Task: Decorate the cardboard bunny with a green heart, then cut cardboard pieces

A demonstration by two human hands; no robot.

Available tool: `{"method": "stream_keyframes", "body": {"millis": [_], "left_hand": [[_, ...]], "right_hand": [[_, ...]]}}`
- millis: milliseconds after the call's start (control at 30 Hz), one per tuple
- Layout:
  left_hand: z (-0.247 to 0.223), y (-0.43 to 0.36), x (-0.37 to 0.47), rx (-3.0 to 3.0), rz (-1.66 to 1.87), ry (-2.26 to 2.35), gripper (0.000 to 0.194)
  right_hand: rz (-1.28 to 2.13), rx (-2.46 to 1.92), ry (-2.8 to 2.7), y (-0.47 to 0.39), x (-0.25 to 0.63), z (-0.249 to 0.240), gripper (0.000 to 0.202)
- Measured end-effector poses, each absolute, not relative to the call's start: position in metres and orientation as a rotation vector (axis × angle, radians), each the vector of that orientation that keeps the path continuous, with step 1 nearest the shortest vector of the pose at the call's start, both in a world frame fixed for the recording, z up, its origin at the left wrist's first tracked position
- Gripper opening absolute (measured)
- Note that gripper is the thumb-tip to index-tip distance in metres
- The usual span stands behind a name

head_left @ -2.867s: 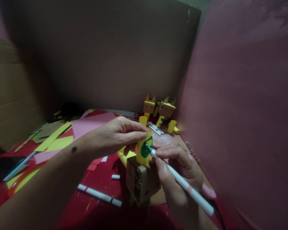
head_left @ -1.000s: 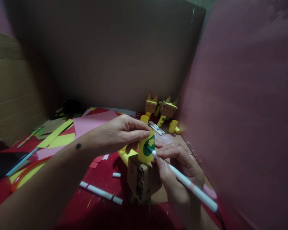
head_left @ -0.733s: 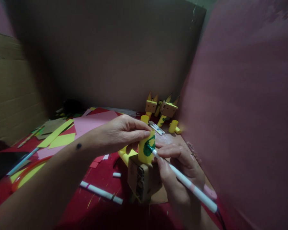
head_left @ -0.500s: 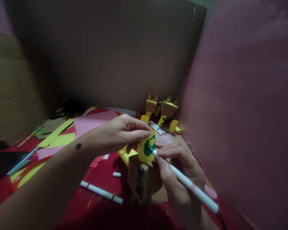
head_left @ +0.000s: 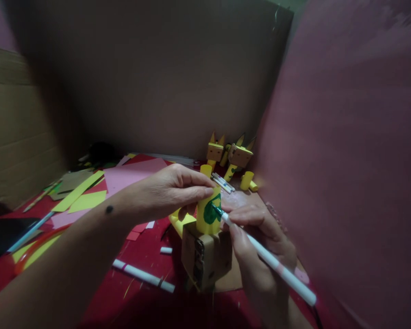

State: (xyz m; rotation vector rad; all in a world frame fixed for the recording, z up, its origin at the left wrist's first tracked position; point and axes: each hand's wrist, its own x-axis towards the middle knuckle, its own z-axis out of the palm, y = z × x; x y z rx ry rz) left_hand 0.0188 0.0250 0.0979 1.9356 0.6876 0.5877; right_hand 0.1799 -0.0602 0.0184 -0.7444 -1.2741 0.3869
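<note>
My left hand (head_left: 188, 189) pinches the upper rim of a yellow paper tube (head_left: 202, 221). The tube stands upright on a small brown cardboard box (head_left: 207, 258). A green heart shape (head_left: 211, 214) is coloured on the tube's side. My right hand (head_left: 260, 242) holds a white felt-tip marker (head_left: 277, 266) like a pen, its green tip on or right at the heart. Beneath the box, other yellow paper parts (head_left: 181, 224) stick out to the left. My left fingertips behind the tube are partly hidden.
Cardboard figures with pointed ears (head_left: 239, 156) stand at the back, near several markers (head_left: 223, 183) and a short yellow tube (head_left: 247, 181). Pink sheets (head_left: 133, 173) and yellow strips (head_left: 78, 191) lie left. A marker (head_left: 144, 275) and a white cap (head_left: 166, 250) rest on the red cloth.
The green fill has spread within the heart, leaving less yellow inside it. The marker tip and my right hand have shifted slightly right. My left hand keeps its grip.
</note>
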Motion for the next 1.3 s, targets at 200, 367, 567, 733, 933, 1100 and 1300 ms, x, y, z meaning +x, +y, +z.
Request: {"method": "stream_keyframes", "body": {"millis": [200,367,567,733,933,1100,1300], "left_hand": [[0.0977,0.0253,0.0181,1.943,0.599,0.676,0.02],[0.0988,0.0238,0.0178,1.946,0.601,0.695,0.02],[0.0987,0.0239,0.0181,1.948,0.588,0.715,0.022],[0.0978,0.0262,0.0171,1.952,0.586,0.697,0.021],[0.0971,0.027,0.0166,1.938,0.579,0.698,0.021],[0.0971,0.0264,0.016,1.928,0.567,0.688,0.022],[0.0958,0.0272,0.0161,1.944,0.575,0.684,0.021]], "right_hand": [[0.379,-0.767,-1.304,-0.061,0.18,0.0202,0.016],[0.386,-0.76,-1.282,-0.0606,0.1789,0.0211,0.016],[0.35,-0.768,-1.223,-0.0594,0.1804,0.0169,0.019],[0.426,-0.713,-1.275,-0.0619,0.1807,0.0188,0.017],[0.362,-0.748,-1.246,-0.0568,0.1844,0.0145,0.021],[0.37,-0.728,-1.263,-0.0579,0.1836,0.0154,0.02],[0.374,-0.736,-1.253,-0.0589,0.1838,0.0144,0.022]]}}
